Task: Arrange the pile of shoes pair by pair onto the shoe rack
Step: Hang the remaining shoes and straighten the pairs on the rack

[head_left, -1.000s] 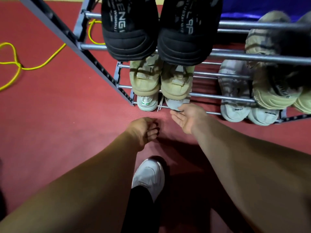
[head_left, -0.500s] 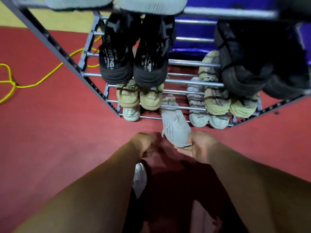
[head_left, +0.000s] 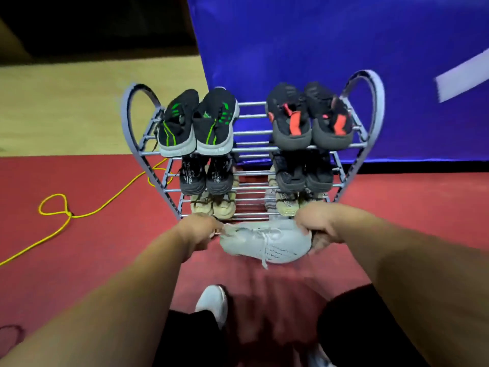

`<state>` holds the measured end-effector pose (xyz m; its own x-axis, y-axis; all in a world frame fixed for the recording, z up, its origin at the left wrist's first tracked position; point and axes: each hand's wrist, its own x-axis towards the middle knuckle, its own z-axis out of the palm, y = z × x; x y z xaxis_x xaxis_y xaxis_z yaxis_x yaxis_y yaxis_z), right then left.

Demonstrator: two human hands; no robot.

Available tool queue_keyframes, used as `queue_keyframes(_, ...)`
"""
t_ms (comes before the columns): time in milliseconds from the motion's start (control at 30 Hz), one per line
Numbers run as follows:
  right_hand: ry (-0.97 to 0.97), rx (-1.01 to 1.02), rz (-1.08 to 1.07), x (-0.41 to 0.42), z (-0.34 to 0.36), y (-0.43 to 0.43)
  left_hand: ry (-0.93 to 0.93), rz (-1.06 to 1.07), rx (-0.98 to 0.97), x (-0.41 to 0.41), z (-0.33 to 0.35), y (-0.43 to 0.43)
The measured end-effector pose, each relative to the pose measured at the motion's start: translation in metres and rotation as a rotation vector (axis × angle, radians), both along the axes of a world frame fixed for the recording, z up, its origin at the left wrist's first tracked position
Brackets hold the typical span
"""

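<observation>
A pale grey sneaker (head_left: 264, 241) hangs sideways in the air in front of the shoe rack (head_left: 254, 149), its white lace dangling. My left hand (head_left: 197, 231) pinches its left end and my right hand (head_left: 316, 229) grips its right end. On the rack's top shelf sit a black pair with green stripes (head_left: 197, 123) and a black pair with red marks (head_left: 308, 117). Below them are two more black pairs (head_left: 205, 176), then beige pairs (head_left: 213, 205) lower down. The lowest shelf is mostly hidden behind my hands and the sneaker.
The rack stands on a red floor (head_left: 79, 247) against a blue panel (head_left: 317, 49). A yellow cable (head_left: 63, 210) loops on the floor at the left. My white-shoed foot (head_left: 213, 303) and black trouser legs are at the bottom.
My head has pulled back and up, so the whole rack shows. The grey sneaker came off the bottom shelf, turned sideways, and my left hand has taken hold of its other end.
</observation>
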<state>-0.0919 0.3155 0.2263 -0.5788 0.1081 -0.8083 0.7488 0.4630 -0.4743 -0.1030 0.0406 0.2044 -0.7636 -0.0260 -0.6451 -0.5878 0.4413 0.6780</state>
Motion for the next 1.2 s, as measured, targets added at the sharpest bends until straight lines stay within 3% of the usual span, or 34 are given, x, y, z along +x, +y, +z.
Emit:
queue_keyframes(133,0.166,-0.107,-0.115,0.035,0.029,0.011,0.179,0.222,0.155,0.026,0.028,0.009)
queue_keyframes(233,0.261,-0.153,-0.157,0.046,0.042,0.004,0.137,0.403,0.354,0.037,0.032,0.014)
queue_keyframes(367,0.297,-0.223,-0.235,0.045,0.039,-0.002,0.145,0.470,0.558,0.033,0.037,0.024)
queue_keyframes(633,0.323,-0.214,-0.235,0.036,0.030,0.004,0.176,0.654,0.516,0.024,0.035,0.017)
queue_keyframes(1200,0.464,-0.329,-0.591,0.011,0.008,-0.004,0.095,0.514,0.482,0.017,0.032,0.008)
